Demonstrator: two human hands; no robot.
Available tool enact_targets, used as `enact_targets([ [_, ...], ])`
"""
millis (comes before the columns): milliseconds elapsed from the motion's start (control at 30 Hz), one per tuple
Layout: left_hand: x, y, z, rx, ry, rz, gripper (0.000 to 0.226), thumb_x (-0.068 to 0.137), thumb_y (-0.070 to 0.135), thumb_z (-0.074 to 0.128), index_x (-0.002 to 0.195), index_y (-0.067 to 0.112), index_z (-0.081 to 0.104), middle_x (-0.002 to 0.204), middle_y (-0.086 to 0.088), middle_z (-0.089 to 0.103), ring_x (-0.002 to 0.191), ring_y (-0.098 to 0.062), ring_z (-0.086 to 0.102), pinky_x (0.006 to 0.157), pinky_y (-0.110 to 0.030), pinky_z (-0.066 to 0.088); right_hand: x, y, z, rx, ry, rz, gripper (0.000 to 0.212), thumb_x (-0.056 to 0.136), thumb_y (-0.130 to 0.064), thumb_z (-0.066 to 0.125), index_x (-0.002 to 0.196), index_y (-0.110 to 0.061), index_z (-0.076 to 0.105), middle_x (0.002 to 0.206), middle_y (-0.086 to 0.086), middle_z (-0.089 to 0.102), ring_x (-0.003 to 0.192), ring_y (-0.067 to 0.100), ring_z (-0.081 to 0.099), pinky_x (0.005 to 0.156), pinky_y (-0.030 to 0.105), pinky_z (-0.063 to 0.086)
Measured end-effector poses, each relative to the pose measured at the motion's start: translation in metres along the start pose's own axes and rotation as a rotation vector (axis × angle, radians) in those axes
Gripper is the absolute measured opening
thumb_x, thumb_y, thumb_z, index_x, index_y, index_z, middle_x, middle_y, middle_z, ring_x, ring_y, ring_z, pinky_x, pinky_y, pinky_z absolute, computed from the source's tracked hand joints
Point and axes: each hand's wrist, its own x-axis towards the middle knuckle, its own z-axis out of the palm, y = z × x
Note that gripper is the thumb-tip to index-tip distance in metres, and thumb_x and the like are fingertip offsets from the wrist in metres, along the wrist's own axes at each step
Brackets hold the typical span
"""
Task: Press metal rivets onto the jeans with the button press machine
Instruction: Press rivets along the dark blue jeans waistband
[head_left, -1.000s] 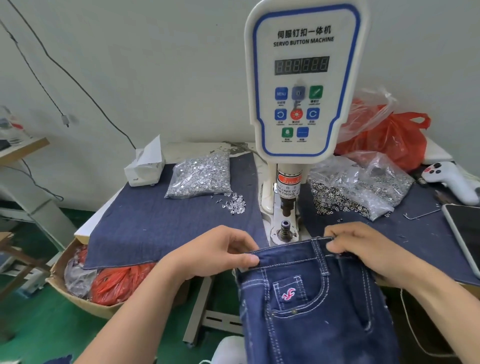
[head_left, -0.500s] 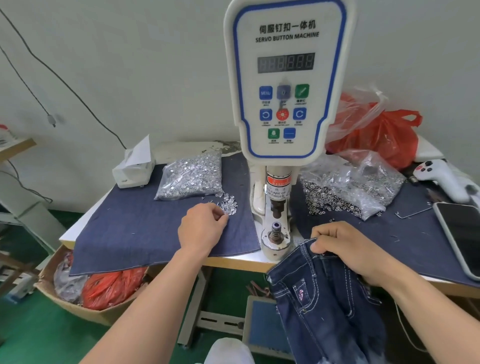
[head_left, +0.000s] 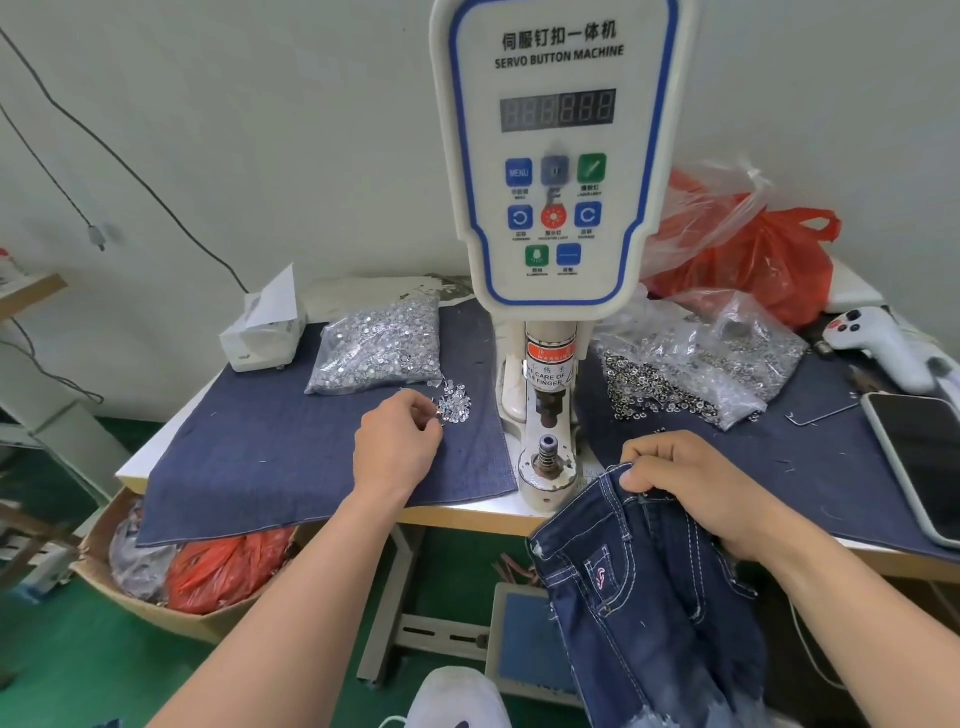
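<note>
Silver rivets (head_left: 454, 404) left of press (head_left: 550, 457): left hand (head_left: 397, 447) pinches one for loading; right hand (head_left: 691, 483) grips jeans (head_left: 639, 587) waistband, kept ready beside press.

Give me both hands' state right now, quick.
Left hand: fingers curled at the small loose pile of rivets, pinching one, it seems.
Right hand: closed on the jeans at the waistband, beside the press.

Head camera looks forward and down; close.
</note>
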Motion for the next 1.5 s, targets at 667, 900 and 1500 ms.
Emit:
enact_targets([
  [667,-0.063,0.054,0.009,-0.730,-0.290,0.125,0.005,0.099,0.025,0.073,0.100,0.029,0.076,0.095,0.015,0.080,0.094,-0.001,0.074,0.081,-0.014,0.053,0.000,0.003,-0.001,0.017,-0.005,-0.011,0.044,0.061,-0.041,0.064,0.062,-0.013,0.030,0.065,0.001,0.023,0.061,0.012,0.020,0.063,0.035,0.016],
  [900,-0.069,0.056,0.010,-0.726,-0.400,0.085,0.010,0.098,0.025,0.075,0.107,0.024,0.080,0.102,0.008,0.081,0.102,-0.010,0.076,0.090,-0.030,0.058,0.000,0.004,-0.001,0.012,-0.003,-0.016,0.043,0.062,-0.040,0.064,0.061,-0.013,0.030,0.065,0.001,0.023,0.061,0.011,0.020,0.063,0.035,0.016],
  [1500,-0.082,0.053,-0.005,-0.535,-0.159,0.200,0.005,0.100,0.028,0.070,0.097,0.025,0.073,0.090,0.012,0.077,0.087,-0.002,0.071,0.078,-0.013,0.054,-0.001,0.003,-0.003,0.034,-0.020,0.017,0.035,0.071,-0.024,0.062,0.062,-0.009,0.031,0.065,0.003,0.025,0.060,0.012,0.023,0.062,0.033,0.018],
])
